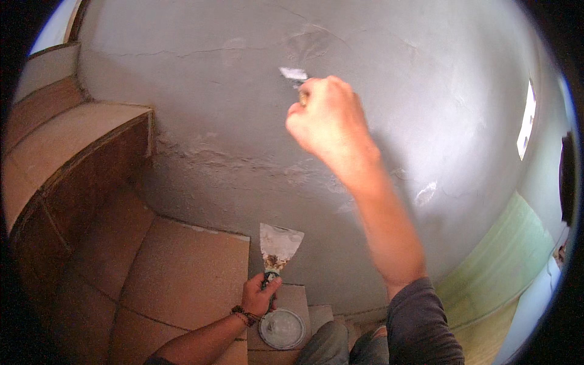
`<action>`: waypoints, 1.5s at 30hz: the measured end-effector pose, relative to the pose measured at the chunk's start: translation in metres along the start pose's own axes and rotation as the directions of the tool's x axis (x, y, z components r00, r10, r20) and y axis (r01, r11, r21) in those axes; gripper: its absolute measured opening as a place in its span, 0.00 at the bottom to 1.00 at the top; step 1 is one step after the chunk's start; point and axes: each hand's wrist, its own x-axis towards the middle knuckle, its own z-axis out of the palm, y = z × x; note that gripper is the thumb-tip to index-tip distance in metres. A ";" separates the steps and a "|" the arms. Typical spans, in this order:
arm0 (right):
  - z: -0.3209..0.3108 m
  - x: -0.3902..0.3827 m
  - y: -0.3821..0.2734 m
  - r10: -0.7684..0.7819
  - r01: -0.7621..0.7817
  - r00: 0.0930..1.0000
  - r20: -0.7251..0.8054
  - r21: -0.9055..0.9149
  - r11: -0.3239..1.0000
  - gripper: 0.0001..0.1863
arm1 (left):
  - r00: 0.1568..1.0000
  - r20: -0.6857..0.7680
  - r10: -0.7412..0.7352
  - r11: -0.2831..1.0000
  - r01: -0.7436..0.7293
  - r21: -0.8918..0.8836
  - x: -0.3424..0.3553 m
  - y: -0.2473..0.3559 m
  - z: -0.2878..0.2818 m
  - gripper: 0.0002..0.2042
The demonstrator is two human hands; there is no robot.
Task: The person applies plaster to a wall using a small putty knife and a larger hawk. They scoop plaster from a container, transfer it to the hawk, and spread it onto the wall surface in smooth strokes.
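Note:
My right hand point(331, 115) is raised in front of the grey wall, its fingers wrapped round the handle of a small putty knife point(294, 73) with white filler on the blade. The blade is at or close to the wall surface, just below a rough patch; whether it touches I cannot tell. Lower down, my left hand point(260, 295), with a beaded bracelet at the wrist, grips a wider putty knife point(281, 242). Its flared blade points up, smeared with whitish filler and rust-brown stains near the handle. Beside that hand stands a round tub point(261, 331) of pale paste.
The grey wall point(231, 97) has thin cracks, a flaking band and a white patch point(427, 193). Brown tiled steps point(182, 274) descend at left, with a higher tiled ledge point(91, 131) above them. A greenish panel point(499, 261) stands at right. My knees show below.

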 end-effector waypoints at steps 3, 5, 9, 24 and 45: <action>-0.011 0.007 0.013 0.073 -0.074 0.977 -0.198 0.001 0.997 0.16 | 1.000 0.004 0.026 1.000 -0.026 0.000 0.002 -0.006 0.001 0.13; -0.006 0.008 0.023 0.071 -0.082 0.983 -0.172 -0.058 0.995 0.16 | 0.999 0.021 0.043 0.999 -0.043 0.001 0.005 -0.007 0.004 0.13; -0.004 -0.013 0.023 0.040 -0.040 0.999 -0.024 0.007 0.999 0.19 | 1.000 -0.010 0.019 0.999 -0.019 0.025 -0.001 0.005 0.003 0.13; -0.027 0.069 0.142 -0.436 0.406 0.850 -0.296 -0.162 0.900 0.13 | 1.000 0.017 -0.005 1.000 0.004 0.019 0.005 -0.005 0.006 0.13; -0.063 0.124 0.151 -0.706 0.470 0.651 -0.280 -0.582 0.664 0.20 | 0.994 -0.026 -0.106 0.994 0.105 -0.030 -0.002 0.003 0.009 0.12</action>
